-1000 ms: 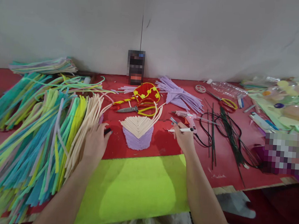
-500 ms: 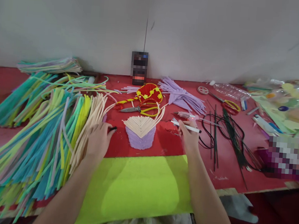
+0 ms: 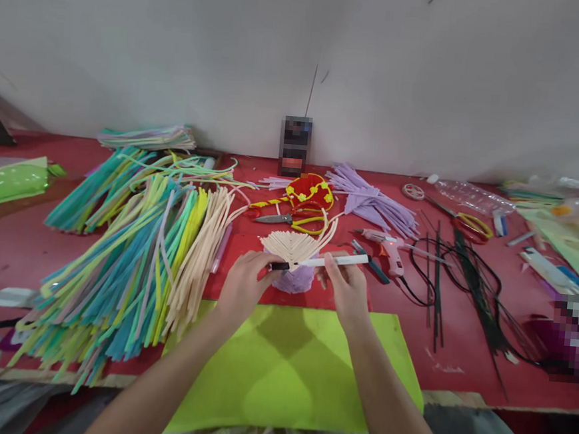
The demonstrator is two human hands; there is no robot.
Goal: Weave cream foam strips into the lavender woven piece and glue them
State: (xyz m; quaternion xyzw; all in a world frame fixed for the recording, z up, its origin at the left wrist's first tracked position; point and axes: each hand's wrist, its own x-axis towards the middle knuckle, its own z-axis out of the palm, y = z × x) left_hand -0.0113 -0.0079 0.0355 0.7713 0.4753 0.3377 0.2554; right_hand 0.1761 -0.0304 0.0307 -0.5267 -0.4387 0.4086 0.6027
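Note:
My left hand (image 3: 244, 282) pinches a small black pen cap (image 3: 279, 266). Between the fingers of my right hand (image 3: 349, 287) lies a white marker (image 3: 357, 260), its tip pointing left at the cap, close to it. Whether the two touch, I cannot tell. Behind and below them is a flat craft piece on the red table: cream pipe cleaners (image 3: 287, 245) laid in a V pattern over a purple base (image 3: 292, 283). The marker and cap hide part of it. Just beyond lie yellow-handled scissors (image 3: 307, 224).
Bundled coloured pipe cleaners (image 3: 134, 285) cover the left side. A pink glue gun (image 3: 391, 255), purple pipe cleaners (image 3: 371, 200), dark wires (image 3: 474, 292) and red-handled scissors (image 3: 472, 226) lie right. A yellow-green sheet (image 3: 277, 376) hangs over the front edge. A phone (image 3: 295, 147) stands at the wall.
Both hands have come together over the craft piece, the cap moving right and the marker moving left. The marker has swung round to point left. The view has shifted left.

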